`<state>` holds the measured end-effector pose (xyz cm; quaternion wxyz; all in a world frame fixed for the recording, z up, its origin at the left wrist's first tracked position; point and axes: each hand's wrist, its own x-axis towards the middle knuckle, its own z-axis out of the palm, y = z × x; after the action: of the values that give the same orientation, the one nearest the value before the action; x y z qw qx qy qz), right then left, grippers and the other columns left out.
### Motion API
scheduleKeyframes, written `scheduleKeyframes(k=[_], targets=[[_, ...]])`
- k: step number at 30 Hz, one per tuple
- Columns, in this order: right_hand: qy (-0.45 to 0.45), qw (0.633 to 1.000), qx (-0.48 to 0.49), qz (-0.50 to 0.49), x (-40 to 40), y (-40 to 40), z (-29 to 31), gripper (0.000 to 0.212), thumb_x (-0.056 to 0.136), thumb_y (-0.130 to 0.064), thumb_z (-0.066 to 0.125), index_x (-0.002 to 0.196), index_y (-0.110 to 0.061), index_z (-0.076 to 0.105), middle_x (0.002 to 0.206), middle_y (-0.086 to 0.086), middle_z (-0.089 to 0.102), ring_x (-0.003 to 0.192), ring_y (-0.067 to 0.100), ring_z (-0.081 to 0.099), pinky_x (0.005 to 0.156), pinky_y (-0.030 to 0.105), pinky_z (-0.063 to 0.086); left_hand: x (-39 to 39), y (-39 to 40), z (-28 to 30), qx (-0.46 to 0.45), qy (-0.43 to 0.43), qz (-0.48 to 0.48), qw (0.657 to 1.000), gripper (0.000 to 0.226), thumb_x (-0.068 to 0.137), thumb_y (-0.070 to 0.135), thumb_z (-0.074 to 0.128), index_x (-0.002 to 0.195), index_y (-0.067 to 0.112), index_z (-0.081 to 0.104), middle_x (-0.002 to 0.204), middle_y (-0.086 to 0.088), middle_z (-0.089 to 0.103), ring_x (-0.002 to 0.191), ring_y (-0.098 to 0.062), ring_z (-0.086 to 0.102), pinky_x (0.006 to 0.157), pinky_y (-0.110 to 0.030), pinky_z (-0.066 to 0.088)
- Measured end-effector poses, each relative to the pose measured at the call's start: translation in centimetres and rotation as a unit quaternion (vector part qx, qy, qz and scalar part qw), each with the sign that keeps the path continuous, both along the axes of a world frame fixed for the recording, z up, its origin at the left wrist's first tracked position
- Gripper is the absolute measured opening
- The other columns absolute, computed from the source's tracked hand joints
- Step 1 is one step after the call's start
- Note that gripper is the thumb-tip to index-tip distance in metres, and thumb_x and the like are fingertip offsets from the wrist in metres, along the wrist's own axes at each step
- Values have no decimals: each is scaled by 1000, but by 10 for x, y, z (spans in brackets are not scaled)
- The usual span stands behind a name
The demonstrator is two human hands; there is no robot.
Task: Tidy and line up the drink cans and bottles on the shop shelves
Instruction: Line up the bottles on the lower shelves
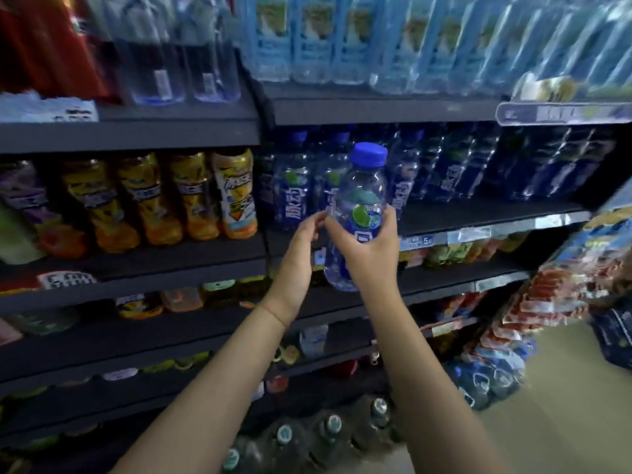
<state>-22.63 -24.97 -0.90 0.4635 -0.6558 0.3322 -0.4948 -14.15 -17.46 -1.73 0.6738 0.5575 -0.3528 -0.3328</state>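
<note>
1. Orange bottles (191,196): a row on the shelf well left of the left fingers. They stand shoulder to shoulder, leaning in this wide view; this run looks already lined up, as far as the blur allows.

2. Left hand (301,254): raised, fingers (316,220) loosely curled and partly open. The fingertips reach the left side of the held bottle at its label. Whether they press on it or only brush it cannot be told. A thin red thread sits on the wrist.

3. Bottle (359,213): clear plastic, blue cap, blue label. It is held upright in the air, between the two sets of fingers and in front of the row of like bottles, off the shelf.

4. Right hand (371,254): wrapped round the lower half of the bottle. Its thumb lies on the left of the label and its fingers (390,220) close round the right side, carrying the weight.

5. Blue row (444,172): matching bottles on the shelf (478,213) behind and to the right of the right fingers. Bare shelf shows in front of them to the right, so the row sits well back from the edge.

6. Progress, by judgement: midway. One bottle is in hand and not yet placed. It probably belongs at the front of the blue row. The lower shelves, below both hands, look uneven and likely remain to be done.
</note>
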Motion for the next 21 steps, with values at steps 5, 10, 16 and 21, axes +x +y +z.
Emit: scheduleKeyframes(k=[5, 10, 16, 21], targets=[[93, 993, -67, -34, -26, -82, -1, 74, 63, -65, 78, 119, -23, 56, 110, -5, 49, 109, 15, 48, 91, 32, 47, -25, -65, 7, 53, -147, 160, 975, 27, 101, 28, 50, 127, 32, 54, 129, 10, 48, 122, -2, 49, 109, -32, 40], [133, 989, -55, -19, -30, -131, -5, 83, 67, -68, 76, 130, -21, 51, 125, -1, 49, 106, 11, 50, 83, 35, 50, -7, -103, 19, 160, -385, 311, 854, 48, 88, 19, 63, 135, 21, 54, 144, -11, 39, 137, -29, 35, 114, -42, 33], [172, 981, -89, -17, -9, -157, -3, 102, 69, -68, 75, 148, -17, 38, 147, 6, 45, 124, 26, 54, 83, 37, 51, 14, -138, 37, 330, -608, 288, 662, 73, 81, 32, 69, 147, 31, 39, 153, -22, 29, 142, -45, 23, 111, -57, 26], [177, 978, -109, -5, 9, -165, -13, 95, 71, -60, 78, 143, -9, 41, 144, 13, 48, 112, 35, 61, 72, 38, 52, 19, -144, 37, 306, -630, 303, 646, 63, 78, 20, 73, 137, 26, 53, 139, -25, 45, 129, -48, 40, 106, -58, 34]])
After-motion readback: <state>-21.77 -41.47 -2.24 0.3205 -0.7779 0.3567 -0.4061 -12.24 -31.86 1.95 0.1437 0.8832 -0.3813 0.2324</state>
